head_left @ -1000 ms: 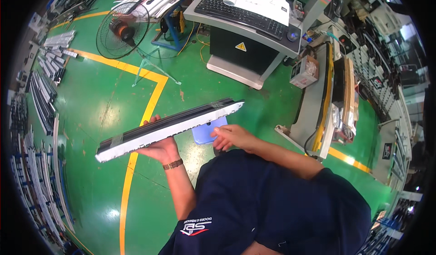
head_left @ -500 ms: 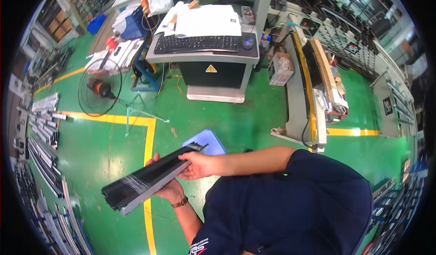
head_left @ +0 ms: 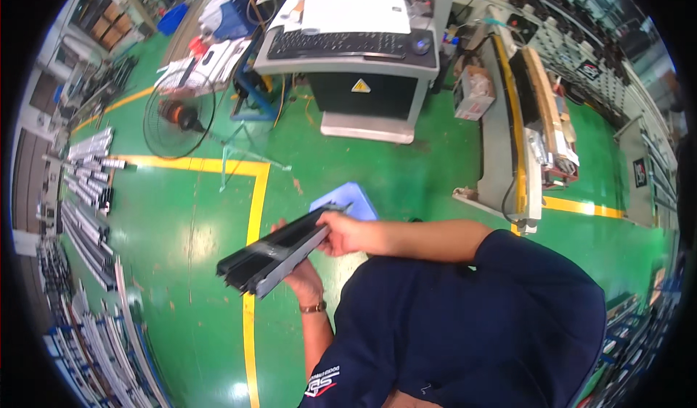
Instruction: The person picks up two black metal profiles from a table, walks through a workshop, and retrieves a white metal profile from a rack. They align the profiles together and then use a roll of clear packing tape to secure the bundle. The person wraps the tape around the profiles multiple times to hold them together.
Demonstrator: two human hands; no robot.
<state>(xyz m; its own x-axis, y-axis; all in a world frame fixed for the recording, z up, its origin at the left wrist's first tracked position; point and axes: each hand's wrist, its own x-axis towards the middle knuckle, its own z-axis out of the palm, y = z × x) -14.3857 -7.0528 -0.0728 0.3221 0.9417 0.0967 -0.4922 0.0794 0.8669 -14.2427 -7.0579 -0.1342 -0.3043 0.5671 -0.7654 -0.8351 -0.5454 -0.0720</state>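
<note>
A bundle of long black and grey profile strips point(head_left: 294, 235), wrapped partway with clear film, lies across both hands, slanting from near left to far right. My left hand point(head_left: 303, 281) holds it from beneath, its fingertips showing at the far side. Close to the far right end, my right hand point(head_left: 340, 234) is closed over the near edge, thumb on top. The rest of its fingers are partly hidden under the bundle. Just beyond that end, and partly covered by it, is a pale blue plastic stool top point(head_left: 361, 197).
Ahead stands a grey console point(head_left: 348, 65) with a keyboard point(head_left: 334, 43) and papers. A black wire fan point(head_left: 178, 114) is at the left on thin legs. Metal profiles point(head_left: 91, 215) lie along the left. A white machine frame point(head_left: 501, 139) stands right, beside a carton point(head_left: 474, 96).
The bundle and both hands sit further right and slightly higher in the picture. The surroundings have shifted right and up as the view moved. Both hands keep their hold.
</note>
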